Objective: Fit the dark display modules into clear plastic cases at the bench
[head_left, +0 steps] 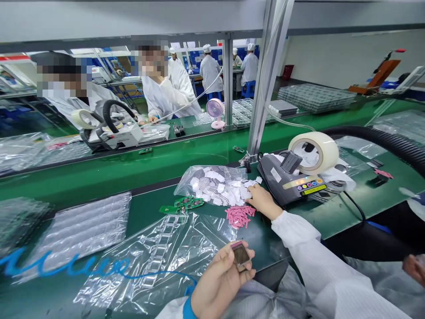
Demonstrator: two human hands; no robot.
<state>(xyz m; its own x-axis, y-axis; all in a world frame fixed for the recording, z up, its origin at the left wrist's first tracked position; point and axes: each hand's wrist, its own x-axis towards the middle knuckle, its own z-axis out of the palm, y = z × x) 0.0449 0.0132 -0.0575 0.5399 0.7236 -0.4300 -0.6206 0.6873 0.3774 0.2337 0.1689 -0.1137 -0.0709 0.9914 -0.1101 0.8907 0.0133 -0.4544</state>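
My left hand (221, 277) is closed around a small square display module (241, 255) with a dark face and a pink strip along its top edge. A blue band circles that wrist. Farther up, the fingertips of my right hand (262, 200) are pinched at a white piece (245, 193) on the right edge of a loose pile of small white pieces (212, 184). The pile lies on a clear plastic bag (183, 181). Just below my right fingers is a heap of short pink strips (239, 216). Green circuit boards (188, 203) lie left of it.
A grey machine (282, 179) carrying a tape roll (314, 153) stands right of my right hand. Clear plastic sheeting (126, 261), a ribbed tray (89, 221) and a blue coiled cord (66, 266) are at left. Co-workers (169, 88) sit beyond the green conveyor belt (186, 148).
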